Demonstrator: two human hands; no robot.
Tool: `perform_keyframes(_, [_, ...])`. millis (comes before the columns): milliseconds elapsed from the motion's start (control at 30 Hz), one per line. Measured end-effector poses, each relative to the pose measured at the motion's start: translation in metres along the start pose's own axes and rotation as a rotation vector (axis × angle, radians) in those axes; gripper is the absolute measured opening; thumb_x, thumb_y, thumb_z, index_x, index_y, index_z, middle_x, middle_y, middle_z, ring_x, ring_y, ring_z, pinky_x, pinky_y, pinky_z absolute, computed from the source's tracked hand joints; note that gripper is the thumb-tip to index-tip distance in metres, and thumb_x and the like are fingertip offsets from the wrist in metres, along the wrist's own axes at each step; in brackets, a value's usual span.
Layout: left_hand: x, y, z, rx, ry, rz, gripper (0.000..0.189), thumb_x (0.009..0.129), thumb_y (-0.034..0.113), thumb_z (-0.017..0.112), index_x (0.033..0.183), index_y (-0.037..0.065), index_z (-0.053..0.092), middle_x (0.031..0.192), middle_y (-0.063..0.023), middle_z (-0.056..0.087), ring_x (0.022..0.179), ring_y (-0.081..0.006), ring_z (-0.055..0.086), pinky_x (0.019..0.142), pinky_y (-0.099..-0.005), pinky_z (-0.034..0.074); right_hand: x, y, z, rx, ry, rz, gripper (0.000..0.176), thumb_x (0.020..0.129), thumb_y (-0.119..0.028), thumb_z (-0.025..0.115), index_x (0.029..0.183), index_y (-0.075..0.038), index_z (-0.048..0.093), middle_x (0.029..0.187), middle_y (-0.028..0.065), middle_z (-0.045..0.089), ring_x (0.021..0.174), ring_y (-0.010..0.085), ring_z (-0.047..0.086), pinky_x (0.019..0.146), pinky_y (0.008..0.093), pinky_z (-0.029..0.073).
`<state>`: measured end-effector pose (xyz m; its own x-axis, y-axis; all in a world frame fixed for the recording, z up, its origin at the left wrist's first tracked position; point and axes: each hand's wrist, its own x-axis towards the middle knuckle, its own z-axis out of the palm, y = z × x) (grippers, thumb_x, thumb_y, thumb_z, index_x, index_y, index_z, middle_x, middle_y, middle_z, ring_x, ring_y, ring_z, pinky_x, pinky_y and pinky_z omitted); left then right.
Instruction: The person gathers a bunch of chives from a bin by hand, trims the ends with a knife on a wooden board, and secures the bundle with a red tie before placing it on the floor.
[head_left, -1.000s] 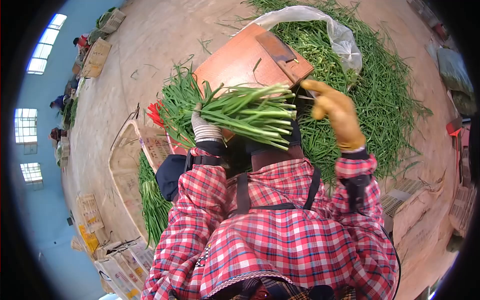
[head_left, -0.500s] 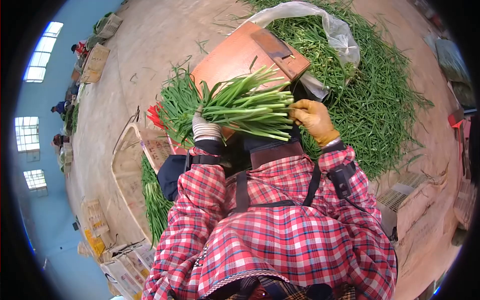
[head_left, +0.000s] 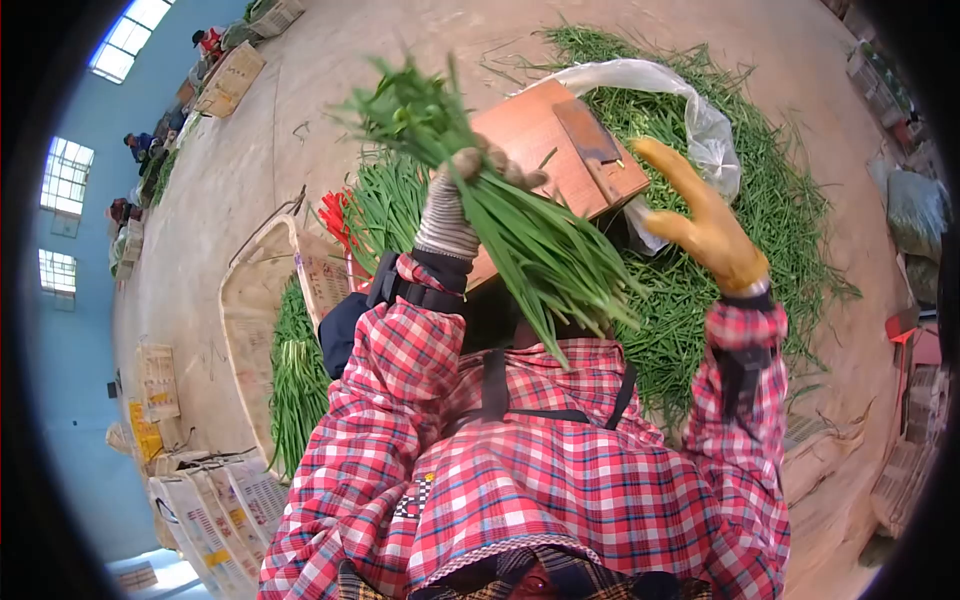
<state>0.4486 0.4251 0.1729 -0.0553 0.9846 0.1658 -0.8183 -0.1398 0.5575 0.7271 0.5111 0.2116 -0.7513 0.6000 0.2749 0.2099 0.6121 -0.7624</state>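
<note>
My left hand (head_left: 468, 190), in a grey knitted glove, is wrapped round a bunch of long green stalks (head_left: 560, 240). The bunch slants over the orange-brown board (head_left: 520, 125), one end up and left, the other down toward my lap. My right hand (head_left: 705, 220), in a yellow rubber glove, is raised to the right of the bunch with fingers spread and nothing in it. More green stalks (head_left: 385, 205) lie by the board's left side, beside red strips (head_left: 336, 218).
A large heap of green stalks (head_left: 770, 200) with a clear plastic bag (head_left: 712, 140) covers the floor at right. A crate (head_left: 245, 330) holding stalks stands at left, near stacked crates (head_left: 215, 515). People sit along the far left wall.
The bunch has been lifted and turned, its right end now pointing down and right. My right hand has come away from the stalks, moved right and opened. The view has shifted slightly.
</note>
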Motion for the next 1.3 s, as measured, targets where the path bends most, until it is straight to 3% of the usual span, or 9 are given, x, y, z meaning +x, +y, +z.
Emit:
perform_keyframes(167, [0.000, -0.003, 0.039, 0.358, -0.113, -0.202, 0.044, 0.079, 0.038, 0.072, 0.106, 0.006, 0.058, 0.088, -0.0071, 0.060, 0.084, -0.0249, 0.061, 0.089, -0.0510, 0.050, 0.101, -0.039, 0.028, 0.325, -0.470, -0.087, 0.076, 0.082, -0.045, 0.068, 0.137, 0.000, 0.041, 0.130, 0.0157, 0.052, 0.112, 0.0223, 0.053, 0.097, 0.0353, 0.041])
perform_keyframes(300, [0.009, -0.002, 0.037, 0.381, -0.121, -0.354, 0.038, 0.086, 0.021, 0.067, 0.117, 0.003, 0.058, 0.104, -0.0096, 0.063, 0.099, -0.0241, 0.060, 0.092, -0.0444, 0.050, 0.116, -0.061, 0.039, 0.651, -0.396, 0.093, 0.052, 0.079, -0.029, 0.075, 0.120, -0.002, 0.060, 0.107, 0.0106, 0.065, 0.101, 0.0190, 0.059, 0.092, 0.0304, 0.045])
perform_keyframes(500, [-0.018, 0.054, 0.083, 1.025, 0.055, 0.109, 0.028, 0.089, 0.023, 0.061, 0.105, 0.000, 0.062, 0.099, -0.0106, 0.064, 0.091, -0.0175, 0.063, 0.084, -0.0296, 0.049, 0.118, -0.085, 0.013, 0.674, -0.063, -0.054, 0.030, 0.083, -0.015, 0.067, 0.111, -0.003, 0.064, 0.088, 0.0054, 0.068, 0.081, 0.0140, 0.064, 0.074, 0.0275, 0.051])
perform_keyframes(600, [-0.040, 0.096, 0.007, 0.921, -0.133, 0.082, 0.043, 0.095, 0.039, 0.049, 0.089, -0.001, 0.061, 0.063, -0.0065, 0.057, 0.057, -0.0164, 0.058, 0.057, -0.0269, 0.048, 0.118, -0.095, 0.009, 0.694, 0.215, -0.185, 0.025, 0.088, -0.012, 0.064, 0.110, -0.001, 0.063, 0.085, 0.0045, 0.068, 0.076, 0.0141, 0.065, 0.067, 0.0271, 0.052])
perform_keyframes(667, [-0.053, 0.065, -0.001, 0.525, -0.218, -0.360, 0.073, 0.088, 0.066, 0.043, 0.100, -0.003, 0.061, 0.063, -0.0105, 0.062, 0.049, -0.0186, 0.060, 0.049, -0.0299, 0.052, 0.118, -0.105, 0.022, 0.517, 0.376, -0.254, 0.021, 0.089, -0.011, 0.062, 0.108, -0.002, 0.063, 0.086, 0.0044, 0.068, 0.075, 0.0160, 0.065, 0.065, 0.0283, 0.052])
perform_keyframes(733, [-0.059, 0.024, 0.028, 0.004, -0.184, -0.565, 0.089, 0.084, 0.072, 0.042, 0.127, -0.006, 0.046, 0.098, -0.0236, 0.063, 0.086, -0.0291, 0.066, 0.076, -0.0418, 0.055, 0.103, -0.127, 0.039, -0.028, 0.452, -0.264, 0.016, 0.088, -0.010, 0.062, 0.103, -0.003, 0.063, 0.086, 0.0075, 0.066, 0.070, 0.0212, 0.063, 0.059, 0.0322, 0.049])
perform_keyframes(900, [-0.058, 0.006, 0.013, -0.233, -0.171, -0.642, 0.060, 0.091, 0.044, 0.050, 0.131, 0.000, 0.046, 0.109, -0.0235, 0.062, 0.092, -0.0285, 0.064, 0.081, -0.0442, 0.054, 0.041, -0.100, 0.133, -0.419, 0.198, -0.829, 0.048, 0.073, -0.010, 0.060, 0.121, -0.011, 0.057, 0.088, 0.0028, 0.054, 0.088, 0.0206, 0.056, 0.085, 0.0400, 0.045])
perform_keyframes(1133, [-0.074, -0.010, -0.047, 0.337, 0.107, -0.718, 0.062, 0.069, 0.004, 0.069, 0.128, 0.001, 0.051, 0.115, -0.0127, 0.063, 0.098, -0.0191, 0.062, 0.086, -0.0352, 0.051, -0.030, -0.056, 0.208, -0.274, -0.223, -0.656, 0.040, 0.079, -0.017, 0.057, 0.118, -0.013, 0.057, 0.115, 0.0051, 0.057, 0.112, 0.0234, 0.053, 0.098, 0.0378, 0.040])
perform_keyframes(1300, [-0.100, -0.010, -0.084, 0.625, 0.139, -0.709, 0.056, 0.066, 0.004, 0.073, 0.120, 0.000, 0.058, 0.103, -0.0079, 0.068, 0.084, -0.0166, 0.064, 0.079, -0.0294, 0.052, -0.078, -0.039, 0.155, 0.095, -0.207, -0.178, 0.018, 0.078, -0.016, 0.067, 0.094, -0.007, 0.066, 0.084, 0.0072, 0.066, 0.082, 0.0246, 0.063, 0.079, 0.0393, 0.049])
